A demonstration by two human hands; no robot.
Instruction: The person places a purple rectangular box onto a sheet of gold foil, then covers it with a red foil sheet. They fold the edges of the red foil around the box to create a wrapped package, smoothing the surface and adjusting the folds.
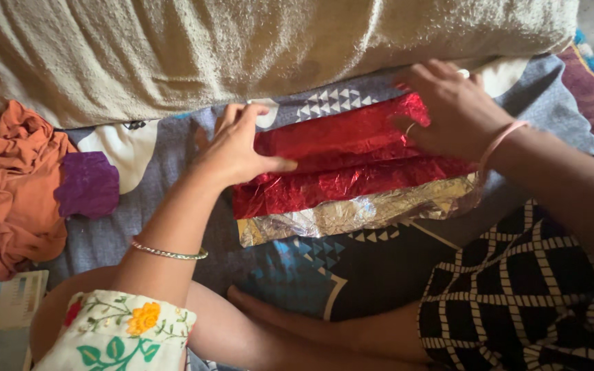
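1. Surroundings: a beige coarse-textured cushion [242, 48] is filling the 12 o'clock side, its lower edge lying just beyond the work. A crumpled orange cloth [8, 185] is sitting at 9 o'clock, with a small purple crinkled foil piece [87, 184] touching its right edge. A grey-blue patterned bedsheet [311, 275] is lying under everything. A black-and-white checked garment [517, 295] is covering the 4 o'clock corner.
2. Obstructions: the cushion is crowding the far edge of the work; nothing is lying on the sheet other than the hands.
3. Main item: a shiny red crinkled foil sheet [338, 161], silver on its underside, is lying flat at centre, folded over so a silver strip is showing along its near edge.
4. Orientation: its long axis is running from 8 o'clock up to 2 o'clock, right end slightly higher.
5. Left hand [235, 148]: pressing on the left end, fingers spread, thumb pointing toward 3 o'clock over the fold.
6. Right hand [455, 110]: lying on the right end, fingers loosely apart and curled, pressing the foil down, not clamping it.
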